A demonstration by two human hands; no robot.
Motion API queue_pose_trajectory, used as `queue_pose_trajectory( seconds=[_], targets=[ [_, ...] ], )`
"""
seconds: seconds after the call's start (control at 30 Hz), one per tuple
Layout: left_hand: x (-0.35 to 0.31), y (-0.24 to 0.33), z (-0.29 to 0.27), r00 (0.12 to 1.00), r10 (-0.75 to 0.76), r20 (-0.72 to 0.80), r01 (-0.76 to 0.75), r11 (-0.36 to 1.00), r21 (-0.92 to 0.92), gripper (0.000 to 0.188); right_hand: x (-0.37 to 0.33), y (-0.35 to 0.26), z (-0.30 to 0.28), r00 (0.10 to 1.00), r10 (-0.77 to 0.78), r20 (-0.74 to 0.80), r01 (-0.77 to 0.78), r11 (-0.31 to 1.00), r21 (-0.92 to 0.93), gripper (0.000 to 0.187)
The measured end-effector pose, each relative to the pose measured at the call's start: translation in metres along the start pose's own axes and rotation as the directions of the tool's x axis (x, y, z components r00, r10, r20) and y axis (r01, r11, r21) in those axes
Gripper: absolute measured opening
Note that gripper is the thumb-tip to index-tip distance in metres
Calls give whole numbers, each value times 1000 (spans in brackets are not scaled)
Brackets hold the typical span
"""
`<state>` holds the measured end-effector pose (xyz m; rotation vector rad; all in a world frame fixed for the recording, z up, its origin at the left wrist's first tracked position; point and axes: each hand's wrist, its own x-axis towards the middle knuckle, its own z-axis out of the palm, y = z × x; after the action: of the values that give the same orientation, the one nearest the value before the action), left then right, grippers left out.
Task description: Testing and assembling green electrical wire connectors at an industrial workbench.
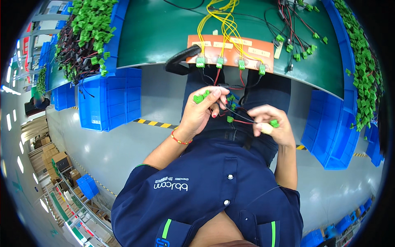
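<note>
Over my lap, below the bench's near edge, my left hand (199,110) is closed in a pinch on a thin wire harness, with green connectors (200,97) showing at its fingers. My right hand (275,126) is closed on the harness's black and red wires; a green connector (274,123) sticks out between its fingers. Something pale yellow (265,128) covers one of its fingertips. Another green connector (230,119) hangs between the hands on a red wire. Beyond them, an orange fixture board (230,51) carries several green connectors (220,62) in a row, with red and black wires dangling from them.
Yellow cables (224,24) run from the board over the green bench (156,37). A black padded loop (181,59) stands at the board's left. Loose harnesses (296,45) lie at right. Blue trays heaped with green-ended harnesses (92,29) and connectors (364,78) flank the bench, above blue bins (109,101).
</note>
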<state>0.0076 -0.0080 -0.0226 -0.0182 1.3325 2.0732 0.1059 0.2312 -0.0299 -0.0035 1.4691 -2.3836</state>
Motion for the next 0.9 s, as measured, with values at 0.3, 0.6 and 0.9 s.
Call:
queue_pose_trajectory(
  seconds=[0.3,0.6,0.9],
  targets=[
    [-7,-2,2,994,-17,-106,31,991,128,23,10,2,-8,968,-248,25,216,887,409,36],
    [-1,20,-41,944,198,-264,-236,964,-122,28,14,11,0,984,-176,-1,165,921,354,26],
    [23,15,-8,982,179,-57,-184,977,-110,41,15,16,2,993,-115,15,103,934,343,23]
  ],
)
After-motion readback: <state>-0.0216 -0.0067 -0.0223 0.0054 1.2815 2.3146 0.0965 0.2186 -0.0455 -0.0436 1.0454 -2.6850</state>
